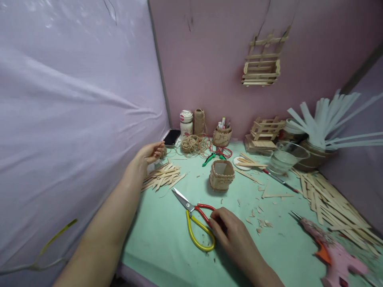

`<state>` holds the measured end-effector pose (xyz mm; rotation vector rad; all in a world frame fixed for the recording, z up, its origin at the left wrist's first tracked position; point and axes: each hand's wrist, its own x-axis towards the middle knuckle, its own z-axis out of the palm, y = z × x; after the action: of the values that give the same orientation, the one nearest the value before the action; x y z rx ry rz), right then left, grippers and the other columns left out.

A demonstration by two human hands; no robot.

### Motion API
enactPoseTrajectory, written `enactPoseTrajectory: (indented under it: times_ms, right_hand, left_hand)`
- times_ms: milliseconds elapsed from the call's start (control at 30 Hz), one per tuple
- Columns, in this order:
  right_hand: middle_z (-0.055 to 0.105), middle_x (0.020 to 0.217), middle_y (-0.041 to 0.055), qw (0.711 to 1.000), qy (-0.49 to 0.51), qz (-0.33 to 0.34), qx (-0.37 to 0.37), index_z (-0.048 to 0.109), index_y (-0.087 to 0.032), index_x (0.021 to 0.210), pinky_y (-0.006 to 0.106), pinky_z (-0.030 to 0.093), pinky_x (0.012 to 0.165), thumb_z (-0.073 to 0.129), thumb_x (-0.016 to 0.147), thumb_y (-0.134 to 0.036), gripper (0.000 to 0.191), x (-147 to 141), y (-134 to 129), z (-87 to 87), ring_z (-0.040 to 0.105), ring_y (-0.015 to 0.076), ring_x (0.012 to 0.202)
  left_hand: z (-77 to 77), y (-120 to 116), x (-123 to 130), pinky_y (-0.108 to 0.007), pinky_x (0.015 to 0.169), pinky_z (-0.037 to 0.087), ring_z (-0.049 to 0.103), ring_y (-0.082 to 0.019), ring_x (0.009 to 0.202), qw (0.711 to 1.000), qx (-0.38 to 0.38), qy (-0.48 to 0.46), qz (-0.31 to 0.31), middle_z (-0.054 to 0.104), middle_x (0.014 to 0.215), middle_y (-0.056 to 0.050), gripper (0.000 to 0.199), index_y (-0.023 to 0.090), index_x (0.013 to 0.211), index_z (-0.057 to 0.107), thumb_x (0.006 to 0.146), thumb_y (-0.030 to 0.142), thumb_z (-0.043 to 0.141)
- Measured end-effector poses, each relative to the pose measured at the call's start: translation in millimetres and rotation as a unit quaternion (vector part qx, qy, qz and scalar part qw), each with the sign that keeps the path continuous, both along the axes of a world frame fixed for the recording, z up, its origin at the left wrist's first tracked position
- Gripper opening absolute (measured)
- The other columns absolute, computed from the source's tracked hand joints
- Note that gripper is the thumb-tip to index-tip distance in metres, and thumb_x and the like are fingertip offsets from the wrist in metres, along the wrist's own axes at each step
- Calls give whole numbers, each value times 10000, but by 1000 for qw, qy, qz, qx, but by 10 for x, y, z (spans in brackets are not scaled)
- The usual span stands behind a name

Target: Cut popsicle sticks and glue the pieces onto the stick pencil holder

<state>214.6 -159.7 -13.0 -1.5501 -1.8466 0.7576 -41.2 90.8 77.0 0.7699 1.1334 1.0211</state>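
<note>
My right hand point(230, 231) is closed on the red handle of the scissors point(189, 206), which lie on the green table with their blades parted and the yellow handle toward me. My left hand point(152, 152) reaches to the far left, above a pile of wooden sticks point(163, 176). Its fingers are curled together near a small tan item beside the phone point(172, 137); what they hold, if anything, is too small to make out. A small square box point(222, 175) with a twine-like rim stands upright beyond the scissors.
Twine point(191, 144), a white bottle point(186, 123) and green-handled pliers point(214, 157) are at the back. A glue gun point(332, 251), more sticks point(329, 203), a water bowl point(283, 159) and white strips point(323, 123) are at right. A wooden rack point(261, 71) hangs above.
</note>
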Motion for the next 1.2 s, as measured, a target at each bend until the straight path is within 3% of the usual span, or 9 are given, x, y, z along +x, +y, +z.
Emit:
enactPoseTrajectory:
  times_ms: [300,433,533,633,733,833,967,1100,1200]
  right_hand:
    - [621,854,33,997,-73,5,9,537,-197,804,285,412,699,475,916,-198,128,-62,-21,238,557,177,779]
    - [631,866,40,991,-135,14,7,568,-194,846,293,418,681,528,900,-237,80,46,-27,559,576,190,789]
    - [627,1004,70,984,-176,-33,22,578,-187,981,305,438,708,544,895,-246,110,240,101,753,597,207,864]
    - [543,1236,109,967,-233,-86,56,538,-189,1117,313,449,711,575,858,-194,262,435,360,835,602,229,953]
    - [458,1358,103,956,-284,-42,64,510,-214,1199,296,445,686,569,818,-117,397,517,632,826,626,210,914]
    - [549,1237,70,946,-322,4,44,572,-224,1083,266,426,651,520,837,-111,275,508,809,765,631,192,863]
    - [632,1000,56,948,-312,-5,64,589,-217,930,254,419,663,497,863,-131,142,620,859,726,616,192,851]
    - [641,976,69,959,-218,-55,171,579,-215,929,283,444,705,507,882,-217,86,1004,750,924,604,205,860]
    - [632,859,58,941,-236,-115,215,573,-220,878,294,426,629,534,875,-292,82,1288,650,1156,576,207,740]
  left_hand:
    - [265,-181,-26,-116,245,173,274,-14,278,996,44,-78,21,398,492,73,220,118,800,543,920,62,367]
    - [172,-287,78,-112,272,202,286,-19,291,993,78,-89,20,364,470,80,243,123,789,553,921,71,355]
    - [56,-400,196,-108,287,224,274,-9,303,991,94,-99,7,381,491,74,230,118,770,554,908,77,374]
    - [-67,-478,287,-103,293,214,273,-5,327,986,139,-93,11,384,513,70,169,116,743,560,872,99,453]
    - [-176,-504,320,-104,299,201,259,-6,340,980,181,-68,54,399,521,67,100,125,754,584,835,154,535]
    - [-250,-508,305,-114,304,204,246,-13,341,976,186,-47,99,411,510,68,68,140,787,606,806,202,583]
    - [-290,-502,244,-117,306,186,254,-16,353,972,182,-54,139,415,507,67,81,132,769,605,773,212,616]
    - [-295,-480,173,-124,312,188,254,-18,356,967,188,-73,153,427,505,64,69,130,776,609,761,196,625]
    - [-272,-473,130,-125,325,198,266,-18,360,963,196,-80,165,435,498,58,52,126,771,612,767,178,618]
